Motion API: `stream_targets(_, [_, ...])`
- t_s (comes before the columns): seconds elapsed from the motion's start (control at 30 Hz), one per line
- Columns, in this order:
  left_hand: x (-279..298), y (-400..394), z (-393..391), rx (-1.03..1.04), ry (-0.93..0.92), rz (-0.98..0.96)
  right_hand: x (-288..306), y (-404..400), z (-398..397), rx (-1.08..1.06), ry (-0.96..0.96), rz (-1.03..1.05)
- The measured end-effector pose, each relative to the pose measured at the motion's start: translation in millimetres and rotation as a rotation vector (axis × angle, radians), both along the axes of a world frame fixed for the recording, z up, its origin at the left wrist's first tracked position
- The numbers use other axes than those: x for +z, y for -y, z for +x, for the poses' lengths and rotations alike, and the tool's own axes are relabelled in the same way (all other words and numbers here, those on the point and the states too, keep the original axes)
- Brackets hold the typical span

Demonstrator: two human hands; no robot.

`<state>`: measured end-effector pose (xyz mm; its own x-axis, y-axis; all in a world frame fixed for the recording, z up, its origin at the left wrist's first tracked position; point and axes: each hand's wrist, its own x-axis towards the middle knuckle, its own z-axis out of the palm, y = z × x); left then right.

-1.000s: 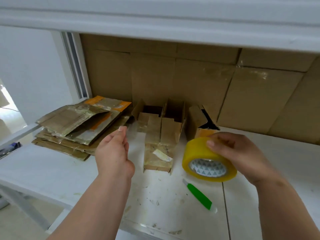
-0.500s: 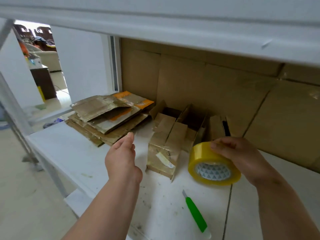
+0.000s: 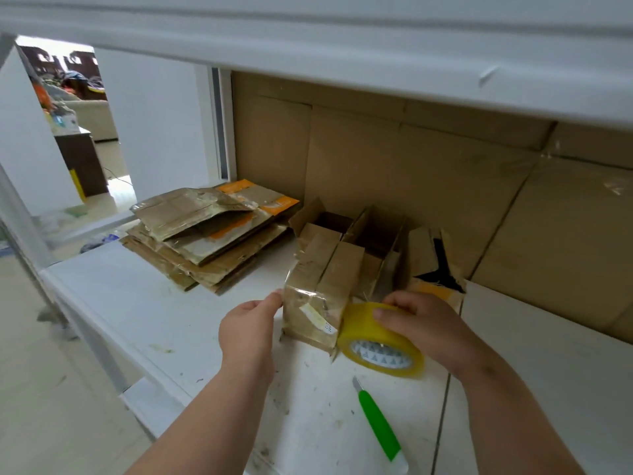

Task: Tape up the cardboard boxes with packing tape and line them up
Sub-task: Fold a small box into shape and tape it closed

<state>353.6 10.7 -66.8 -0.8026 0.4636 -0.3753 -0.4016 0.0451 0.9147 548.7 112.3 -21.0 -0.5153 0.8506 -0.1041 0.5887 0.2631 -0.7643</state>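
The nearest cardboard box [image 3: 317,303] stands on the white tabletop [image 3: 171,310], front of a short row of small boxes; its top flaps lie folded down and its near face carries wrinkled clear tape and a pale label. Your left hand [image 3: 248,329] sits at the box's near left corner, fingertips pinched together against the edge; whether they hold a strip of clear tape there cannot be made out. Your right hand [image 3: 423,325] grips the yellow tape roll [image 3: 378,339] from above, fingers curled over its rim. The roll rests tilted against the box's right front corner, its white printed core facing you.

Behind, the second box [image 3: 371,248] stands open with flaps up; its inside is dark and the contents cannot be seen. A third box [image 3: 433,260] to the right shows a black shape in its open top, partly hidden by your right hand.

A green-handled utility knife [image 3: 378,421] lies on the tabletop just near of the roll, apart from it, its lower tip blurred. A stack of flattened cardboard [image 3: 209,234] lies to the left, well apart. Cardboard sheets [image 3: 445,186] line the back wall. A white shelf edge [image 3: 308,46] cuts off the upper view.
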Motion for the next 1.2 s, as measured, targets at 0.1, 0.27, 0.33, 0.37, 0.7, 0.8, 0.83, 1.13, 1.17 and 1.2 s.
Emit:
stream_targets(0.1, [5, -1, -4, -0.082, -0.054, -0.065, 1, 4, -5, -0.016, 0.037, 0.02])
stream_targets(0.27, [12, 1, -12, -0.192, -0.101, -0.062, -1, 9, -11, -0.056, 0.099, 0.034])
stream_targets(0.33, [16, 2, -14, -0.197, -0.234, 0.051, -1, 12, -15, -0.073, 0.105, 0.045])
stream_targets(0.37, [19, 2, -15, -0.226, -0.346, 0.086, -1, 13, -17, -0.079, 0.112, 0.053])
stream_targets(0.7, [12, 11, -28, -0.539, -0.964, 0.004, -1, 24, -33, -0.132, 0.205, 0.132])
stream_targets(0.8, [10, 10, -27, -0.54, -0.851, -0.036, -1, 28, -38, -0.127, 0.251, 0.16])
stream_targets(0.83, [12, 9, -27, -0.541, -0.848, -0.051, -1, 29, -39, -0.134, 0.255, 0.166])
stream_targets(1.13, [37, -20, -42, -0.526, -0.984, -0.342, 4, 44, -51, -0.084, 0.365, 0.371])
stream_targets(1.17, [39, -22, -43, -0.537, -0.991, -0.349, 3, 45, -52, -0.082, 0.341, 0.397])
stream_targets(1.2, [39, -24, -43, -0.548, -1.003, -0.357, 2, 46, -52, -0.078, 0.322, 0.426])
